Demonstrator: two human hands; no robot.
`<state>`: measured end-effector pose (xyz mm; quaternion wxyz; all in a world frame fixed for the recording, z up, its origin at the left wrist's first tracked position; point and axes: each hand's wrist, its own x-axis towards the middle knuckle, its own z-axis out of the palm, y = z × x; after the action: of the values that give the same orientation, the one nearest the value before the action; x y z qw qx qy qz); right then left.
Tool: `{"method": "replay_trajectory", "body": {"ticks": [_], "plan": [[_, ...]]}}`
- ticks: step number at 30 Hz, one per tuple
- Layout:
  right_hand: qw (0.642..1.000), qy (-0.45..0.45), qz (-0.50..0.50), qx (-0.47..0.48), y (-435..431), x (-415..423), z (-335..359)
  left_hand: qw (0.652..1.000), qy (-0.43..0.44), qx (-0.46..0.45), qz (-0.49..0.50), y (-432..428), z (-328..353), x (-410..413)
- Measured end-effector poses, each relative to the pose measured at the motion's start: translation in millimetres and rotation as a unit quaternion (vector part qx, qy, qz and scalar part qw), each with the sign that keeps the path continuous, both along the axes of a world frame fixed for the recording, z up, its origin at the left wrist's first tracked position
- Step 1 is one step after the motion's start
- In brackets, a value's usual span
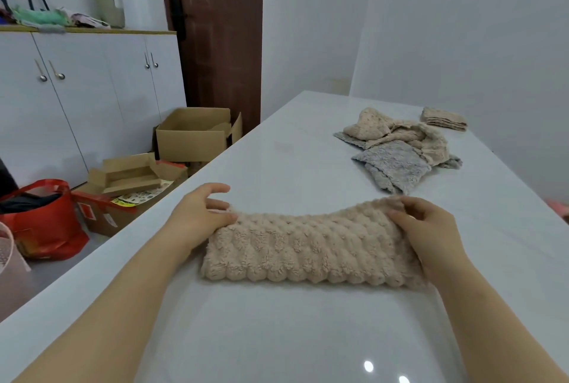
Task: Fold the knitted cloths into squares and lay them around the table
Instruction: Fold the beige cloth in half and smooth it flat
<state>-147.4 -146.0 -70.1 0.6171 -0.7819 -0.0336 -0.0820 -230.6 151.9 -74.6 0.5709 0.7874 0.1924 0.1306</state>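
While the beige plush knitted cloth (308,247) lies folded into a strip, the right hand (428,225) grips its 3 o'clock end and the left hand (200,213) apparently pinches the 9 o'clock end. Next: bring the ends together, edges aligned.

Ahead of my left hand (203,213) the table (292,151) lay bare, free to pass. Ahead of my right hand (428,228) a heap of loose cloths (397,148) and a folded cloth (445,119) barred the way; the beige cloth (308,247) filled the gap between both.

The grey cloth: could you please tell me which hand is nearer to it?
Right. The right hand pinches the right end of the beige cloth, just in front of the grey cloth; the left hand holds the left end.
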Motion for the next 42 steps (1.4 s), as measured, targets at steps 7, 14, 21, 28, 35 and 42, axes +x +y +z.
{"method": "replay_trajectory", "body": {"ticks": [7, 14, 21, 28, 35, 42], "plan": [[0.996, -0.063, 0.011, -0.058, 7.4, -3.3, 11.4, 0.986, -0.069, 0.100, 0.111, 0.3, -2.0, 3.6], [0.948, 0.123, 0.066, -0.286, 5.6, -4.7, 2.9, 0.915, 0.224, 0.334, 0.031, -2.8, -1.1, -3.4], [0.981, 0.063, 0.066, -0.173, 7.2, -5.2, 4.5, 0.976, 0.029, 0.214, 0.023, -20.1, 5.4, -6.6], [0.957, 0.100, 0.089, -0.256, 4.2, -7.6, 4.9, 0.900, 0.072, 0.426, 0.056, -17.3, -1.3, -6.7], [0.961, 0.078, 0.084, -0.250, 4.4, -5.6, 0.8, 0.860, 0.021, 0.492, -0.136, -66.6, -10.2, -4.2], [0.973, 0.090, 0.074, -0.199, 1.5, -2.8, 0.6, 0.787, 0.116, 0.553, -0.247, -88.1, -17.7, -5.5]]}}
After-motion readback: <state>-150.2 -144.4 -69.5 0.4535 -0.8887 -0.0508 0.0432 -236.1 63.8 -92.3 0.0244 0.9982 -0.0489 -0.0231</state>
